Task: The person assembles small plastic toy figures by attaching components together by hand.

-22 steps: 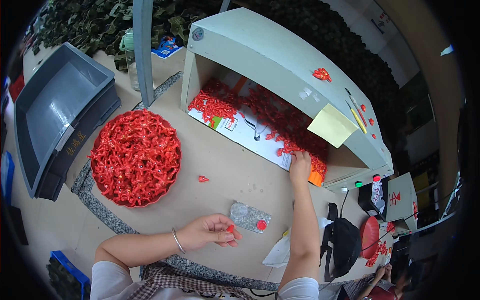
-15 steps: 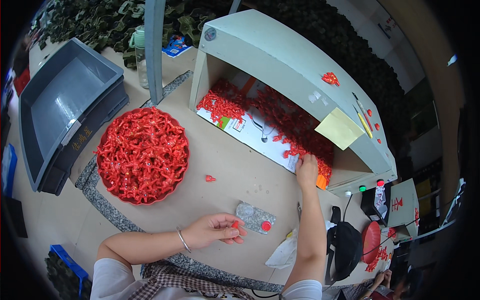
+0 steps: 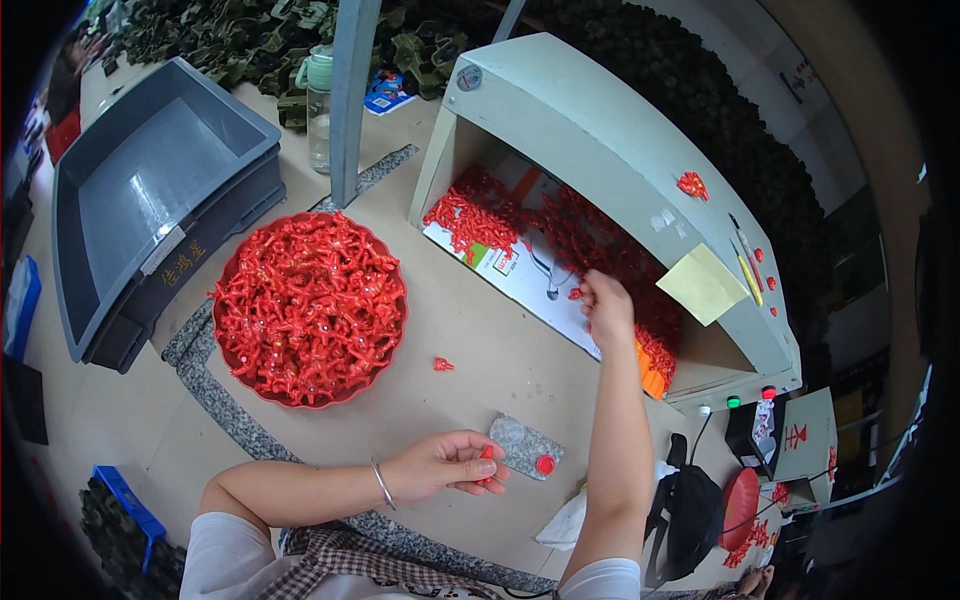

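My left hand is closed, with a small red plastic piece upright between thumb and fingers. It is above the table, beside a grey speckled stone slab with a round red cap on it. My right hand reaches to the mouth of a pale open-fronted box. Its fingers are curled, and a small red plastic part shows at the fingertips. Inside the box, loose red parts lie heaped on printed cardboard. One red part lies alone on the table.
A round red basin heaped with red figures stands left of centre, beside stacked grey crates. A metal post and a bottle are behind it. A black bag and white cloth lie right of my right forearm.
My right hand has moved up and left from the heap at the box's right end, and a red part now shows at its fingertips. My left hand still holds its piece. The view has shifted slightly.
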A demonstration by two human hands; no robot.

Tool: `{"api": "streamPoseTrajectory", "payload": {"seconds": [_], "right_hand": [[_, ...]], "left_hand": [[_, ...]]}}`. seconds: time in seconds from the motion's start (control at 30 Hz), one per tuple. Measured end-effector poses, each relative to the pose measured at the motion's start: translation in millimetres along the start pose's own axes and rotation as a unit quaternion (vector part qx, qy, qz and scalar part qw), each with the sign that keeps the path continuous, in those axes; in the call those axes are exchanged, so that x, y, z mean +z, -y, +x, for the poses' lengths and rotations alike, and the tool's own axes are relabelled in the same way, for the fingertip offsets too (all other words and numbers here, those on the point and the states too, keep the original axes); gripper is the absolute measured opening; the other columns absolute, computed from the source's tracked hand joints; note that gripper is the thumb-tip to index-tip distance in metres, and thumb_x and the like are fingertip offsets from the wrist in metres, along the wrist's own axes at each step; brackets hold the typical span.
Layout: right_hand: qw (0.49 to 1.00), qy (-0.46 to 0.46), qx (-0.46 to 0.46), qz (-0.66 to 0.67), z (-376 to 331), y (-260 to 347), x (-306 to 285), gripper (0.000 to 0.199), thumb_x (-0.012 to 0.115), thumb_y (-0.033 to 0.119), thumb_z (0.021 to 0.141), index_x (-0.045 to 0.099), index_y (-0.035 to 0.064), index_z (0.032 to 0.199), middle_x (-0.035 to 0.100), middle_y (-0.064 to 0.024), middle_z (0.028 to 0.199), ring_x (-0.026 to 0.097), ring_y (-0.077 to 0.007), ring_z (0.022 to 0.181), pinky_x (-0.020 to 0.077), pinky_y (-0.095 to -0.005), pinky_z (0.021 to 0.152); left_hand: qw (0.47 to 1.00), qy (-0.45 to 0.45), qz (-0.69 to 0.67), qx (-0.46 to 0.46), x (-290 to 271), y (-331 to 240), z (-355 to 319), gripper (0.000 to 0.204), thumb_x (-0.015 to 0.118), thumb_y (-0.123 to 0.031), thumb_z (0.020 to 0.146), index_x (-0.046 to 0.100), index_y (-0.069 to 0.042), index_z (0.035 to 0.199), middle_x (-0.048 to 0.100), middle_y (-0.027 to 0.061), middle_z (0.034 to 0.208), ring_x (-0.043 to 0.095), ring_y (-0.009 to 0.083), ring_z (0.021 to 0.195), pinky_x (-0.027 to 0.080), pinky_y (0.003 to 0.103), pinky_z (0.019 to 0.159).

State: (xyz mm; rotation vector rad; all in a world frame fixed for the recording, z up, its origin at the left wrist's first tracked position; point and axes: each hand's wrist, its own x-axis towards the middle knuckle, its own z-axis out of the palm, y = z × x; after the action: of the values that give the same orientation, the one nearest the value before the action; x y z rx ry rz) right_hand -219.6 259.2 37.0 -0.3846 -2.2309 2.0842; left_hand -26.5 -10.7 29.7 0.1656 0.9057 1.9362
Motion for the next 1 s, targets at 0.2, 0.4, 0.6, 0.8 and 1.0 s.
{"api": "streamPoseTrajectory", "payload": {"seconds": [0.2,0.4,0.6,0.8,1.0], "right_hand": [[0.895,-0.092,-0.170,-0.402,46,-26,77,0.023,0.060,0.020,0.078,0.060,-0.0020,0.086,0.063,-0.0156,0.083,0.060,-0.0277,0.078,0.0456,-0.0347,0.071],[0.822,-0.063,-0.223,-0.519,50,-33,82,0.023,0.058,0.019,0.081,0.059,-0.0015,0.091,0.062,-0.0149,0.078,0.060,-0.0258,0.073,0.0464,-0.0338,0.066],[0.988,0.019,-0.086,-0.123,6,-1,33,0.019,0.050,0.013,0.088,0.054,-0.0019,0.098,0.054,-0.0034,0.073,0.048,-0.0068,0.056,0.0424,-0.0215,0.050],[0.987,-0.014,-0.068,-0.148,-30,1,8,0.016,0.046,0.012,0.088,0.052,-0.0019,0.095,0.055,-0.0053,0.076,0.053,-0.0090,0.058,0.0468,-0.0229,0.053],[0.953,-0.061,-0.113,-0.276,8,-22,37,0.014,0.050,0.007,0.083,0.055,-0.0016,0.092,0.059,-0.0137,0.082,0.060,-0.0194,0.067,0.0497,-0.0307,0.059]], "left_hand": [[1.000,-0.009,-0.002,0.007,-5,2,2,0.029,0.050,-0.019,0.090,0.046,-0.006,0.115,0.057,0.0079,0.107,0.058,0.0166,0.097,0.047,0.025,0.080],[0.999,0.003,-0.021,0.032,-4,5,6,0.035,0.048,-0.017,0.091,0.042,-0.006,0.123,0.056,0.0091,0.111,0.057,0.0168,0.099,0.046,0.025,0.083],[0.997,-0.027,-0.063,0.047,-4,0,5,0.036,0.048,-0.017,0.090,0.041,-0.006,0.124,0.054,0.0098,0.114,0.056,0.0170,0.100,0.045,0.026,0.084],[0.996,-0.041,-0.068,0.033,-4,4,7,0.036,0.050,-0.018,0.089,0.042,-0.007,0.123,0.055,0.0092,0.112,0.058,0.0167,0.096,0.046,0.025,0.082],[0.994,-0.063,-0.068,0.051,-6,7,9,0.033,0.050,-0.016,0.089,0.044,-0.007,0.120,0.056,0.0087,0.109,0.058,0.0166,0.095,0.047,0.025,0.080]]}}
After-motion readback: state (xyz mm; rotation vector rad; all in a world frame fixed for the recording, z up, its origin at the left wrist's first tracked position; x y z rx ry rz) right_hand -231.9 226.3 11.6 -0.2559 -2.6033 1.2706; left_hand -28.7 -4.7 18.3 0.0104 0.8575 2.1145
